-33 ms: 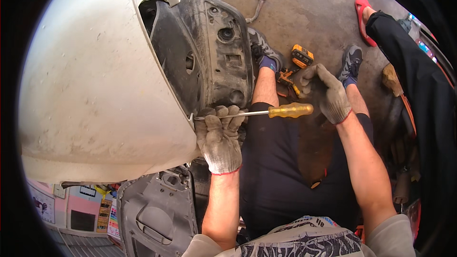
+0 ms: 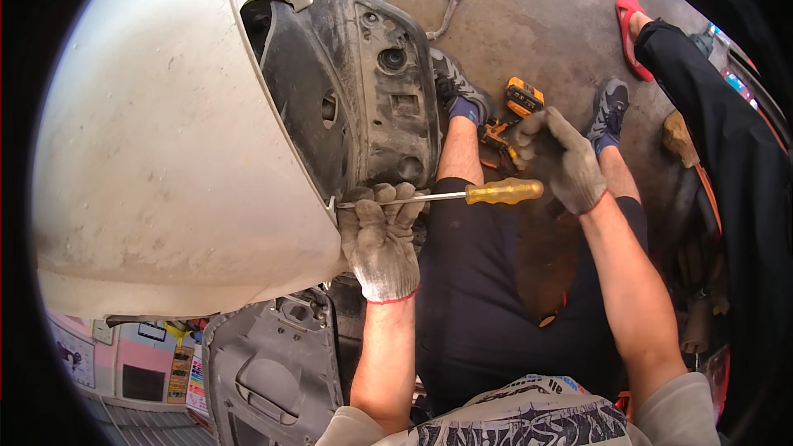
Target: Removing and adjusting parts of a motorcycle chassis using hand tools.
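My left hand [image 2: 382, 239], in a dirty knit glove, grips the shaft of a screwdriver with a yellow translucent handle [image 2: 504, 192] against the edge of a large cream body panel [image 2: 165, 140]; the blade's tip reaches that edge. My right hand [image 2: 562, 157], also gloved, hangs just above and right of the handle, fingers apart and bent, holding nothing. Beside the panel is dusty black plastic bodywork [image 2: 372, 99].
A yellow-and-black cordless tool [image 2: 524, 97] lies between my feet. A dark plastic cover [image 2: 264, 363] is at lower left, a metal lever [image 2: 453, 8] ahead. A person's legs [image 2: 694, 99] in black trousers and red shoes [image 2: 632, 33] stand close on the right.
My right hand has shifted very slightly left and up. My left hand and the screwdriver look unchanged.
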### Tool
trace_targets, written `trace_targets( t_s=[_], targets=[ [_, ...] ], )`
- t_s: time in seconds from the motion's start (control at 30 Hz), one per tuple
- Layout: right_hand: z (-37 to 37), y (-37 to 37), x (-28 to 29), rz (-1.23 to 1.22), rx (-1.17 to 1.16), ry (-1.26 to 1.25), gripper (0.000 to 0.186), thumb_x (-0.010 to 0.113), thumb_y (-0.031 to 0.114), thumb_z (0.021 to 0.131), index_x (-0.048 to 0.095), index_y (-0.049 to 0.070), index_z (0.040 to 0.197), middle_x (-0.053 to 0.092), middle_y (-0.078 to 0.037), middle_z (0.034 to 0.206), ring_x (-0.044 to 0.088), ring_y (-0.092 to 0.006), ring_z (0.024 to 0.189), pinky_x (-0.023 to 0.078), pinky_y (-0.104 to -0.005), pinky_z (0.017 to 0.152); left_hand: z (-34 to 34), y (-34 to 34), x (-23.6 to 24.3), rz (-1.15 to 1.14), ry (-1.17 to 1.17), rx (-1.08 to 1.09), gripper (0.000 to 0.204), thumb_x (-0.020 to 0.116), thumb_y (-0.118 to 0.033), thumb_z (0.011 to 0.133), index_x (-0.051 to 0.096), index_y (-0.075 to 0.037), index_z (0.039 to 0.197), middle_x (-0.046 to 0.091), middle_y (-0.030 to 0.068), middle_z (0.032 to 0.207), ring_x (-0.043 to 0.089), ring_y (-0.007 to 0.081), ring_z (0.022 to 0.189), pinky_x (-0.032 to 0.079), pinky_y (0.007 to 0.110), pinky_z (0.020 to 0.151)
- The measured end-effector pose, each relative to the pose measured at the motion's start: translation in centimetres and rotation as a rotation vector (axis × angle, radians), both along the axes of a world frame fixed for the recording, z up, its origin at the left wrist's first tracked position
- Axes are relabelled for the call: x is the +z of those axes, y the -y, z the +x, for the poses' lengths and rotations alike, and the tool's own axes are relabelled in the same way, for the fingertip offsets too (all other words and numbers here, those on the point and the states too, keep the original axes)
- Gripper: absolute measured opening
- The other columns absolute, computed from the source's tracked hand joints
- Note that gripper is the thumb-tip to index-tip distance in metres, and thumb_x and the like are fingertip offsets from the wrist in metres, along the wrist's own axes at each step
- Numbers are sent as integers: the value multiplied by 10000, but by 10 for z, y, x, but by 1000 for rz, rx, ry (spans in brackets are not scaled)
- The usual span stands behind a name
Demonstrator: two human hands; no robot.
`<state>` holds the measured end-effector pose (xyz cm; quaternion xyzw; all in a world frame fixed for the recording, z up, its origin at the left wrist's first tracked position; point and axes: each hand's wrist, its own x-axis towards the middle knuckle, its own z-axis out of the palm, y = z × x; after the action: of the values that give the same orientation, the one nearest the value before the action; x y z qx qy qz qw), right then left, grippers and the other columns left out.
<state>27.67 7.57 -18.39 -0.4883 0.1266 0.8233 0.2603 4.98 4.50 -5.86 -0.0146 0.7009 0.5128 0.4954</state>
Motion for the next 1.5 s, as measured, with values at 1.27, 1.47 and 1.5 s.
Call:
trace_targets(
  t_s=[1.27,1.47,1.5],
  targets=[
    [-37,-10,125,501,1460,288,279,680,190,813,607,69,1054,609,-43,863,570,-132,825,466,-279,782,3,7,41,-86,46,-234,178,510,-172,962,560,-3,989,656,90,912,650,165,861,547,294,764],
    [-12,11,114,397,1391,283,153,688,81,799,651,62,947,644,4,829,573,-79,774,471,-251,713,-1,31,64,-161,-445,-570,196,594,-148,891,622,-52,1059,662,123,961,636,323,883,520,364,780],
    [-17,8,121,345,1392,285,150,688,60,792,654,57,938,643,5,821,573,-78,760,470,-246,704,-3,38,69,-159,-549,-571,201,593,-128,888,623,-54,1073,665,124,979,643,313,896,521,371,778]
  ],
)
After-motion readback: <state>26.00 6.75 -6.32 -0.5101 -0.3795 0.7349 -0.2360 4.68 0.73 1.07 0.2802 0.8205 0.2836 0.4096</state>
